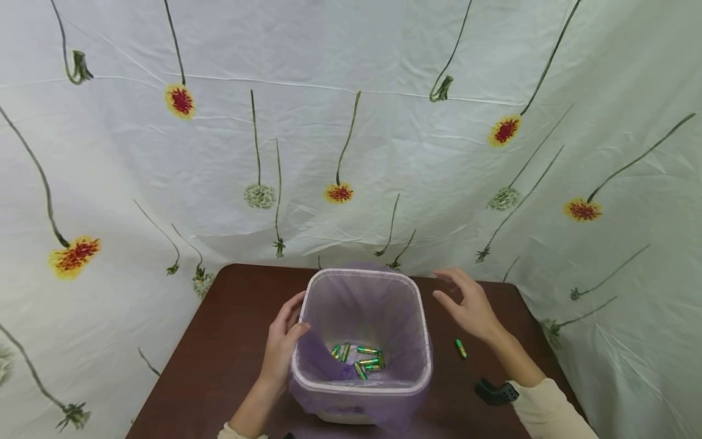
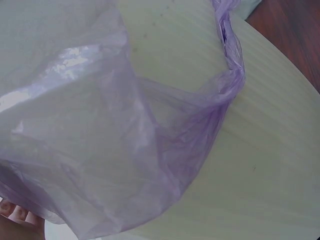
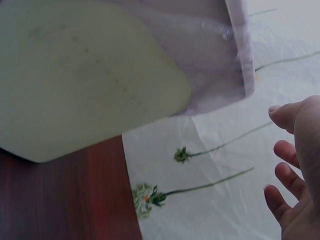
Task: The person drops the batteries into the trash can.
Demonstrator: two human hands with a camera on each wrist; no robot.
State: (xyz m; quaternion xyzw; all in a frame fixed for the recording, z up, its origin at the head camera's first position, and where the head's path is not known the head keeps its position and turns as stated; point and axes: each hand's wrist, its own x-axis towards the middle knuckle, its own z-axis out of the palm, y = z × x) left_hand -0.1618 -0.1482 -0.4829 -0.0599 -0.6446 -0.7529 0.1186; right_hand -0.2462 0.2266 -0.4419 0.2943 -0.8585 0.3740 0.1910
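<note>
A pale trash bin (image 1: 359, 388) stands on the table, lined with a thin purple plastic bag (image 1: 403, 405) folded over its rim. Several green and gold batteries (image 1: 367, 350) lie at its bottom. My left hand (image 1: 281, 347) grips the bin's left rim, thumb over the edge and fingers along the outside. In the left wrist view only its fingertips (image 2: 20, 215) show beside the bag. To the right of the bin my right hand (image 1: 468, 308) hovers with nothing in it, fingers loosely bent and thumb apart. One loose battery (image 1: 460, 349) lies on the table below that hand.
The dark reddish-brown table (image 1: 230, 341) ends just behind the bin. A white cloth (image 1: 307, 146) printed with flowers hangs at the back and both sides. A black strap (image 1: 496, 392) sits at my right wrist, by the cream sleeve (image 1: 548, 411).
</note>
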